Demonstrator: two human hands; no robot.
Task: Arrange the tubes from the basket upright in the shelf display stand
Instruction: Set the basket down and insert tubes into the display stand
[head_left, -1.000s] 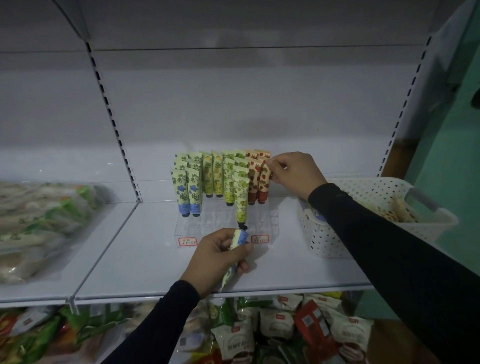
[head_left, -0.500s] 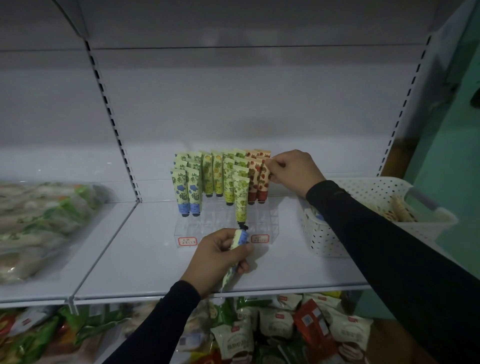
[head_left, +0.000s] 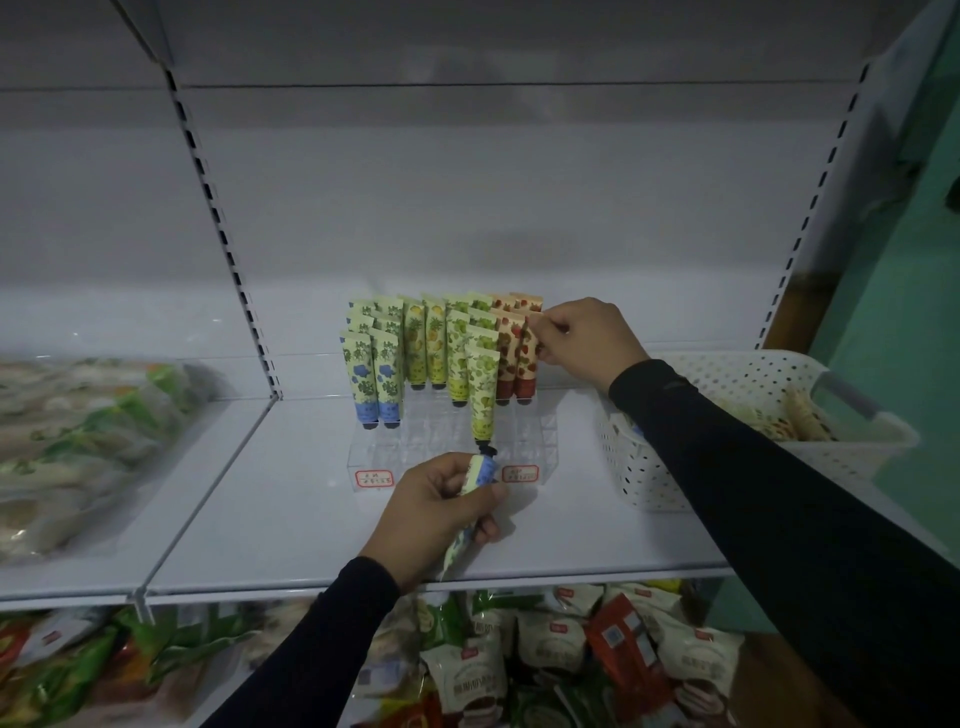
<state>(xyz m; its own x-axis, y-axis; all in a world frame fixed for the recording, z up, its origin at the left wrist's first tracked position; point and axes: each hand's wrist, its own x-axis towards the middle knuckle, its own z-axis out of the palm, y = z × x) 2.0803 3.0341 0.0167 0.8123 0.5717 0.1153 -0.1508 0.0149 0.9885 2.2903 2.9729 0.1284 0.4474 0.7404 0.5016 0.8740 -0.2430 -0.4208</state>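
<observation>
snack bags (head_left: 78, 447): crinkly clear plastic, piled on the shelf bay far left of both hands.
shelf (head_left: 291, 499): flat white metal, slotted uprights behind.
stand (head_left: 447, 447): clear acrylic, stepped rows of square slots, two red-edged labels on the front; rear rows filled, front slots look free.
left hand (head_left: 441, 506): grip curled round a blue tube (head_left: 478, 470), cap end up, crimped tail poking out below the fingers; held just in front of the stand.
tubes (head_left: 441, 348): soft printed plastic, flat crimped tops, dark caps down; blue, yellow, green, red columns.
right hand (head_left: 582, 338): grip pinching the top of a red tube (head_left: 527, 358) at the stand's right edge.
basket (head_left: 748, 431): white perforated plastic, right of the right hand; more tubes inside, count unclear.
step: seating the red tube, probably.
next: let go, then turn the blue tube cap down into a free slot in the blue column.
</observation>
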